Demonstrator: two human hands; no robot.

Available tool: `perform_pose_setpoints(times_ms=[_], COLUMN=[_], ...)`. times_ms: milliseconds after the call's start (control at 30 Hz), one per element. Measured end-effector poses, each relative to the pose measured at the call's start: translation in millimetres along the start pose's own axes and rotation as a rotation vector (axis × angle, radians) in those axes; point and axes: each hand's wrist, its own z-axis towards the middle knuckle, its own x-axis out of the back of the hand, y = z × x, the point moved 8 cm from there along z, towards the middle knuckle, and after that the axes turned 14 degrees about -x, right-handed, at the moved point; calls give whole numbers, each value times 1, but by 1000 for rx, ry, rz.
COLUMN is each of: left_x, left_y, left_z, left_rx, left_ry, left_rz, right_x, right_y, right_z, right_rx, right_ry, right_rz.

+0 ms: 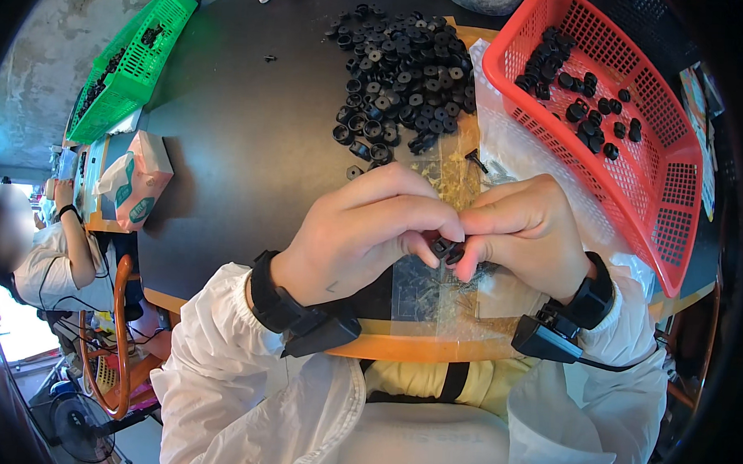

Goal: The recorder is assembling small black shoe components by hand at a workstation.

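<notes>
- Black part [443,247] sits pinched between left hand [359,223] and right hand [533,235], fingers curled tight.
- Black pile [407,76] lies beyond.
- Red basket [588,173] stands far right.

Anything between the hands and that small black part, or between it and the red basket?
First gap: nothing visible, the left hand and right hand pinch the small black part. Toward the red perforated basket, the right hand itself and the basket's near wall intervene.

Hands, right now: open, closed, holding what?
Left hand: closed, holding a small black part.
Right hand: closed at the same spot, fingertips by that part; exact grip hidden.
</notes>
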Motion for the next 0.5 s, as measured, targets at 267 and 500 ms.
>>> perform_pose_setpoints(times_ms=[267, 500], left_x=[0, 0], left_y=[-3, -2], left_z=[-3, -4], left_rx=[25, 54], left_ry=[-21, -38], left_rz=[-68, -130], right_x=[-1, -1], right_y=[-5, -6], right_z=[-2, -3], right_rx=[104, 139], right_ry=[23, 15], right_rz=[-72, -47])
